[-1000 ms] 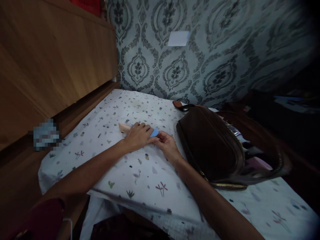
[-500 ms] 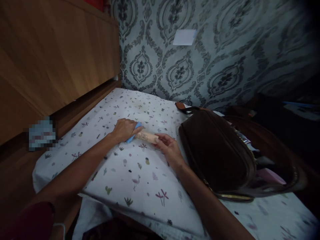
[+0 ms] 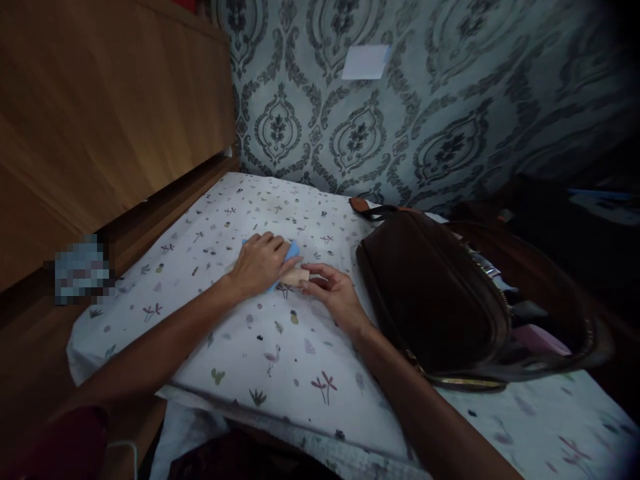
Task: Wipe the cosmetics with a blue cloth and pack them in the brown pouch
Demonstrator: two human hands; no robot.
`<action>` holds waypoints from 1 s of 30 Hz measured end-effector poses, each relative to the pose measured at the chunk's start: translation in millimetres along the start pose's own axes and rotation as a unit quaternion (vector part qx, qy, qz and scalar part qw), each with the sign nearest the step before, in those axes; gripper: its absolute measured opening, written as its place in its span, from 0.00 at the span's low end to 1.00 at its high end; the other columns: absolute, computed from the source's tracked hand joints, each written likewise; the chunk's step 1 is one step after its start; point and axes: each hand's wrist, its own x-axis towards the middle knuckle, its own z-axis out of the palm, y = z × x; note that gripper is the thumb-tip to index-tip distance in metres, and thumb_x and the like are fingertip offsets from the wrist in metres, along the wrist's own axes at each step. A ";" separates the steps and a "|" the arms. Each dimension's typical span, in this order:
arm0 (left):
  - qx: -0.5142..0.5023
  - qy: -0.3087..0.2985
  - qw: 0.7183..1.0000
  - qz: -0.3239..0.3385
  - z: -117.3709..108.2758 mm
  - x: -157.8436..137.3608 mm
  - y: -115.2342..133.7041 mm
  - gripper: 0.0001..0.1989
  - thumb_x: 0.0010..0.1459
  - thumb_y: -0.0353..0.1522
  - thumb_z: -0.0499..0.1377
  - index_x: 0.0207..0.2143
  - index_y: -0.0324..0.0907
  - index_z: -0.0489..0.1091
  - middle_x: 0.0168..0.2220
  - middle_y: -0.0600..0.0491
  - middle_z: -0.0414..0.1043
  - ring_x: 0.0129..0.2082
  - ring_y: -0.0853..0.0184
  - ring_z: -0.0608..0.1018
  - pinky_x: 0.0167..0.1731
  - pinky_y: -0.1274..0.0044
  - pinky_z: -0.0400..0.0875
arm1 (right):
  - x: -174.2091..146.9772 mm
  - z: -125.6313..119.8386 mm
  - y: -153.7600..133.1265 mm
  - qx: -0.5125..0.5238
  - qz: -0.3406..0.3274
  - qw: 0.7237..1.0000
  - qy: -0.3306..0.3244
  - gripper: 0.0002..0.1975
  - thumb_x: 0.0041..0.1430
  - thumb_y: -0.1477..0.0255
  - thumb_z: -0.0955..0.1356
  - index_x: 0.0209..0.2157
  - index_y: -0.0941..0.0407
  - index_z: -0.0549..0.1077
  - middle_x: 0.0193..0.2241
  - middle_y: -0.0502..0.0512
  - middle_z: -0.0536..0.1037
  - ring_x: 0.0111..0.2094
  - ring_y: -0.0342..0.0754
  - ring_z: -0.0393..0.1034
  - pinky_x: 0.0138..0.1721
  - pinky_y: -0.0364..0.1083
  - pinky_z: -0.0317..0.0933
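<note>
Compared with half a second ago, I see that the left hand (image 3: 261, 264) has slid toward the bag side and now covers most of the beige tube (image 3: 299, 276), which before lay with more of its length in the open between the two hands; the blue cloth (image 3: 291, 252) has travelled with the hand. I take the brown handbag (image 3: 430, 293) as my landmark. The left hand lies flat, palm down, on the pillow (image 3: 280, 347) to the left of the handbag, its fingers pressed together over the blue cloth, so that only a blue corner shows at the fingertips on the side toward the handbag. The beige tube lies on the pillow between the left hand and the handbag, and only its short end is visible. The right hand (image 3: 333, 293) rests just left of the handbag and pinches this end of the tube with thumb and fingertips. The handbag lies on its side on the patterned sheet, touching the pillow edge, near the right wrist. Behind the handbag stands the wall with ornament wallpaper (image 3: 450, 120), and far to the left of the handbag is a wooden panel (image 3: 110, 113).
</note>
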 end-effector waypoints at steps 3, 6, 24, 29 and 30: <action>-0.077 -0.110 0.991 0.016 -3.6 -1.2 16.9 0.25 0.71 0.46 0.43 0.39 0.39 0.71 0.36 0.47 0.77 0.36 0.60 0.77 0.37 0.70 0.67 | -1.5 2.8 3.4 -0.028 -0.056 0.998 -0.002 0.20 0.44 0.64 0.78 0.38 0.54 0.74 0.33 0.51 0.80 0.35 0.47 0.76 0.42 0.48 0.70; -0.130 -0.192 0.973 -0.008 -5.8 -0.3 16.8 0.28 0.70 0.50 0.40 0.38 0.41 0.69 0.35 0.49 0.76 0.34 0.61 0.77 0.32 0.72 0.65 | -1.3 3.9 6.6 -0.030 -0.065 0.997 0.006 0.19 0.43 0.64 0.78 0.36 0.54 0.73 0.33 0.51 0.80 0.35 0.47 0.75 0.42 0.48 0.71; -0.292 -0.281 0.913 -0.035 -2.0 4.9 -28.9 0.23 0.52 0.50 0.62 0.43 0.47 0.66 0.39 0.53 0.75 0.35 0.61 0.77 0.29 0.76 0.64 | 3.3 -19.0 -19.9 -0.036 -0.099 0.992 0.065 0.22 0.44 0.59 0.78 0.40 0.54 0.75 0.37 0.54 0.79 0.35 0.46 0.73 0.38 0.47 0.69; -0.187 -0.239 0.952 -0.044 7.5 2.1 -15.9 0.18 0.54 0.43 0.62 0.42 0.44 0.64 0.39 0.50 0.74 0.35 0.60 0.77 0.29 0.74 0.64 | 3.7 -18.8 -14.7 -0.116 -0.066 0.989 0.070 0.26 0.55 0.44 0.67 0.36 0.54 0.71 0.23 0.49 0.72 0.22 0.44 0.65 0.22 0.43 0.58; -0.165 -0.233 0.958 -0.040 9.1 1.5 -13.5 0.18 0.55 0.42 0.61 0.43 0.44 0.64 0.40 0.49 0.74 0.37 0.60 0.77 0.30 0.74 0.64 | 3.6 -19.8 -13.6 -0.146 -0.053 0.985 0.072 0.27 0.57 0.42 0.65 0.33 0.54 0.70 0.19 0.47 0.69 0.19 0.43 0.61 0.20 0.44 0.55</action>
